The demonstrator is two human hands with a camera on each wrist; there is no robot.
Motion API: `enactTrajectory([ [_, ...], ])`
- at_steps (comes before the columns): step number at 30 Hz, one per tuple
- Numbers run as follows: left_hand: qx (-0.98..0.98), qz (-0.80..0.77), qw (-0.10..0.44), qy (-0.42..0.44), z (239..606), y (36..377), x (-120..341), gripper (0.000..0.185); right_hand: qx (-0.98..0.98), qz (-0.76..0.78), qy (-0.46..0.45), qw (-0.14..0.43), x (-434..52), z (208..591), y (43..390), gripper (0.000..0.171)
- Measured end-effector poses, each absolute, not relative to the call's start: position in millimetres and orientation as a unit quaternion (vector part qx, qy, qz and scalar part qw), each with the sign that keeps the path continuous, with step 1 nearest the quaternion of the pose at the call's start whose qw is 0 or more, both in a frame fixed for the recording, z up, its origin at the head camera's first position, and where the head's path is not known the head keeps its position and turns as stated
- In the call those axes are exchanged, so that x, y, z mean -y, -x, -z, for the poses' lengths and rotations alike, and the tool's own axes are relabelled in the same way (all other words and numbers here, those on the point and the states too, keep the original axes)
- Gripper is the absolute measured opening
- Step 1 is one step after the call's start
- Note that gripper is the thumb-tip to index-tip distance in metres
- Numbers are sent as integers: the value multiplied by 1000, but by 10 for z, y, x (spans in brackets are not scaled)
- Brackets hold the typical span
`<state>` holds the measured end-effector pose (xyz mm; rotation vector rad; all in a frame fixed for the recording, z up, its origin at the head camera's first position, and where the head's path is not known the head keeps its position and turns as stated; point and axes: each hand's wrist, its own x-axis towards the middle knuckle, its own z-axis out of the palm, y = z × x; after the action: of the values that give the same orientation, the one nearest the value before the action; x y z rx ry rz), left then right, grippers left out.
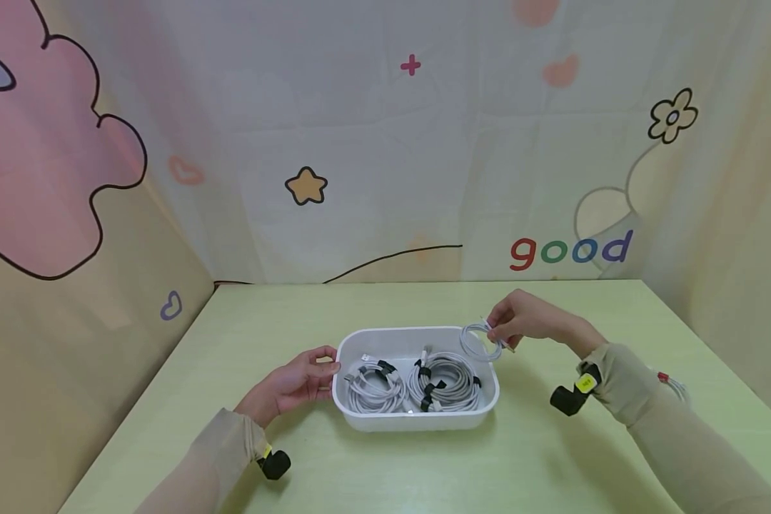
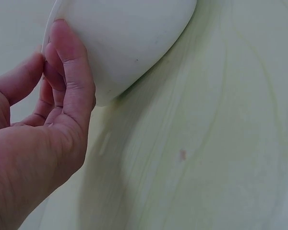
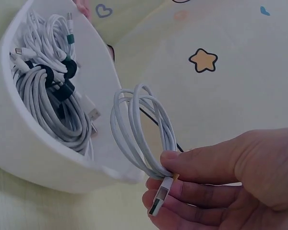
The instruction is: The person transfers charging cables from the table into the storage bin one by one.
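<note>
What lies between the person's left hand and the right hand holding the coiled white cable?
The white plastic tub, holding bundled white cables, sits between the left hand and right hand, in the head view.

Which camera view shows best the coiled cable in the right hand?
The right wrist view: the coiled cable and its plug fill the frame, pinched by the right hand. The head view shows it small; the left wrist view does not show it.

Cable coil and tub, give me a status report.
Left hand steadies the white tub. Right hand pinches a loose cable coil above its far right corner. Two tied bundles inside; nothing blocking.
</note>
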<state>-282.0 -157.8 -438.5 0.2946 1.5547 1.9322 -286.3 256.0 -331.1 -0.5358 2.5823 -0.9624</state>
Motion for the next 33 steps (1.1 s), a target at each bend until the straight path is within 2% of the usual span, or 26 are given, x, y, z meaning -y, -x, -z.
enactTrajectory([
  [16,-585,-736,321,-114,4361,2835,1550,15,-922,282,220,149,-2105,3432,2924,11],
  [24,-586,-736,320,-109,4361,2826,1550,16,-928,252,227,154,-1976,3481,2927,14],
  [27,-588,-736,318,-109,4368,2831,1555,16,-933,251,217,138,-2014,3451,2904,15],
  [33,-585,-737,321,-106,4362,2829,1548,18,-941,269,195,69,-2371,3400,2831,17],
])
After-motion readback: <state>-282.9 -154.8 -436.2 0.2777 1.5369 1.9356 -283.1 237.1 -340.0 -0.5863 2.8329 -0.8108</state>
